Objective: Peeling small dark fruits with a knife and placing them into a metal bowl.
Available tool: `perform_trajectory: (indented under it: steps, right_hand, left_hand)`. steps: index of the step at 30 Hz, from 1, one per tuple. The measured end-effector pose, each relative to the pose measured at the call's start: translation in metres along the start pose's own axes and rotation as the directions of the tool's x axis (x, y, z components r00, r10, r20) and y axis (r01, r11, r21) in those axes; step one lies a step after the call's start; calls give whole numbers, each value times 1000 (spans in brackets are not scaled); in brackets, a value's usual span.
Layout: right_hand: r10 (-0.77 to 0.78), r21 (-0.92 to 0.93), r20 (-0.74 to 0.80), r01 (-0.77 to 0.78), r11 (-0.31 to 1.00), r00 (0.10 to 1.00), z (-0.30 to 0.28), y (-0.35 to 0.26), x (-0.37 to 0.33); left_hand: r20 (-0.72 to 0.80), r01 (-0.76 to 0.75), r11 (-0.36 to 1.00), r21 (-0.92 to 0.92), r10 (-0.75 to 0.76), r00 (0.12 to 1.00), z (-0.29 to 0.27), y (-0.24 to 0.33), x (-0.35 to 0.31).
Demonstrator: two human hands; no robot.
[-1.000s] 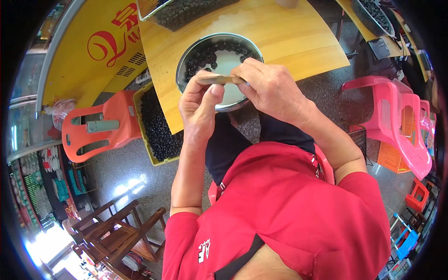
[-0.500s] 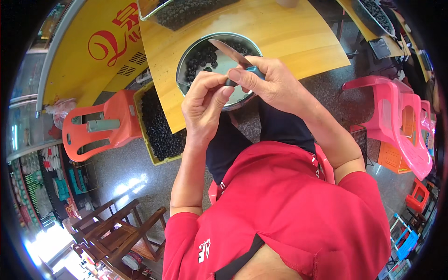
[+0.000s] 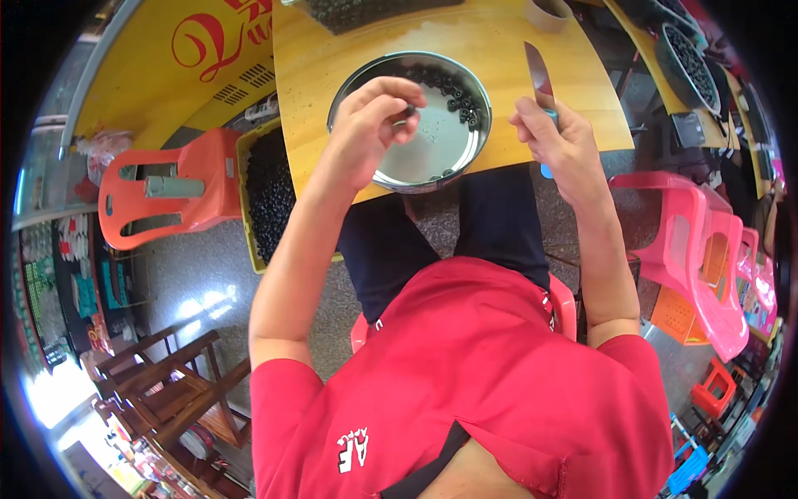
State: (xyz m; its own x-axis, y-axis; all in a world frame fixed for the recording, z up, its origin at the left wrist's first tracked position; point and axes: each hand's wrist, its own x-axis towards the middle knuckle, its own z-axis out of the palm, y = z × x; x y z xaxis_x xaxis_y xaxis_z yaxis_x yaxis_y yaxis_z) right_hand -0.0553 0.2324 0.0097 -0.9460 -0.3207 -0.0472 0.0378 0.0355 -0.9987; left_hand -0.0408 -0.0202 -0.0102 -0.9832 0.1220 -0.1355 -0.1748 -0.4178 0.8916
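Steel bowl below both hands.

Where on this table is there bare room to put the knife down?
Bare wood lies right of the bowl, under the right hand holding the knife, and beyond the bowl toward the cup. The left hand crowds the bowl.

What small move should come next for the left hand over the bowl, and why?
Probably let go: the left hand pinches a small dark piece right above the metal bowl, while the right hand holds the knife up and aside.
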Motion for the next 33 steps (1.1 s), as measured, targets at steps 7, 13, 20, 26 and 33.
perform_trajectory:
  steps: [7,13,20,26,33]
  right_hand:
    - [25,-41,-6,-26,999,1000,-1,10,-4]
    - [-35,-92,1,35,995,999,1,13,-2]
    - [-48,-98,22,50,994,999,4,11,-4]
    - [-87,34,48,85,996,995,18,8,-2]
    - [-157,156,85,143,977,984,41,4,3]
  left_hand:
    - [2,82,812,578,-102,995,17,-13,43]
    - [68,-71,68,995,41,997,20,-29,62]
    - [249,-248,-20,969,71,966,17,-28,54]
    - [247,-340,557,757,238,939,35,-3,13]
    - [253,-421,502,756,369,894,44,7,-22]
